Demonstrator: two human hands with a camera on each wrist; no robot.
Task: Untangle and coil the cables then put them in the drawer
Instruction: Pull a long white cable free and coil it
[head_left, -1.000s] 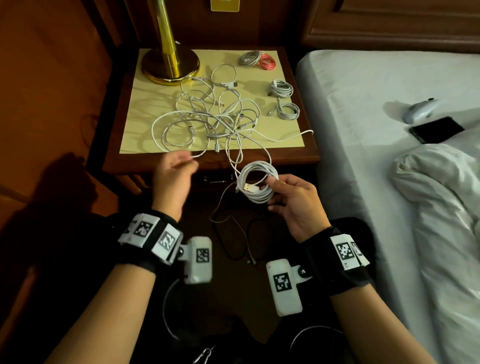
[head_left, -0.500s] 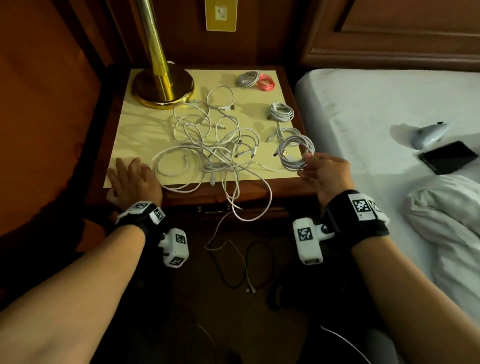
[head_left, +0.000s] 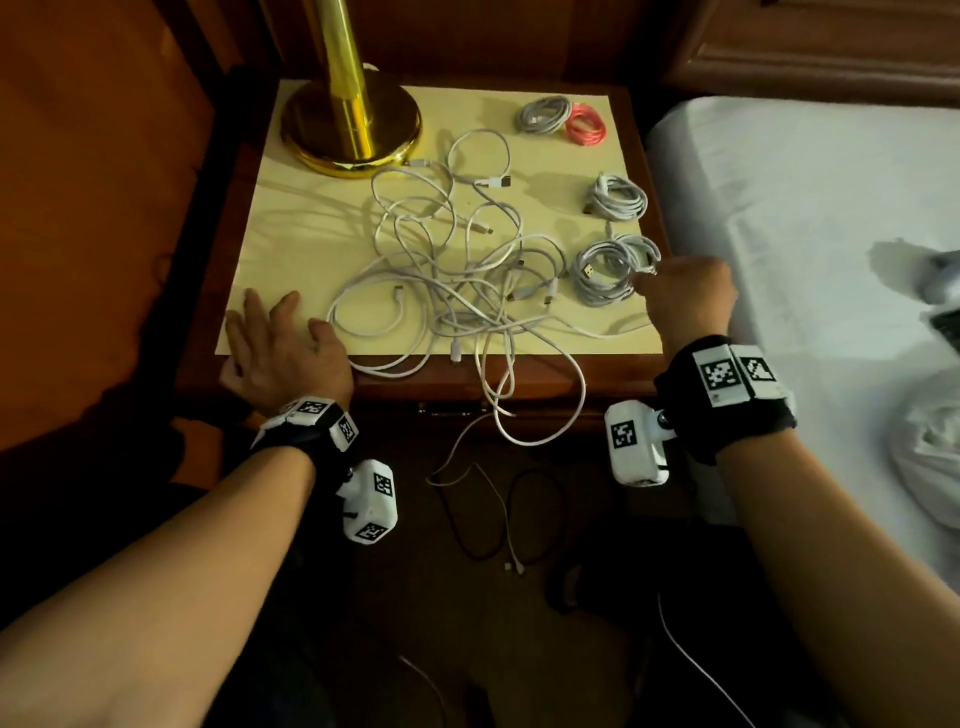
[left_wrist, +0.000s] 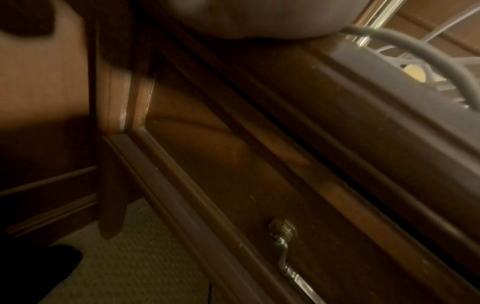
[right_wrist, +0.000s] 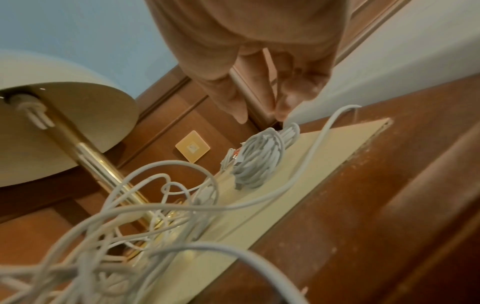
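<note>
While left hand lies flat, white cables loop tangled.

4 coils right of tangle (nightstand)

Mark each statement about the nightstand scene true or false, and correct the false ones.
1. The left hand lies flat on the nightstand. True.
2. The pink coil lies beside the grey coil at the back. True.
3. All white cables are coiled. False: a tangle of white cables lies loose in the middle of the top.
4. The drawer stands wide open. False: its front is shut and the handle hangs untouched.
5. The right hand holds a coil high above the bed. False: it is at the nearest white coil, which rests on the nightstand.
</note>
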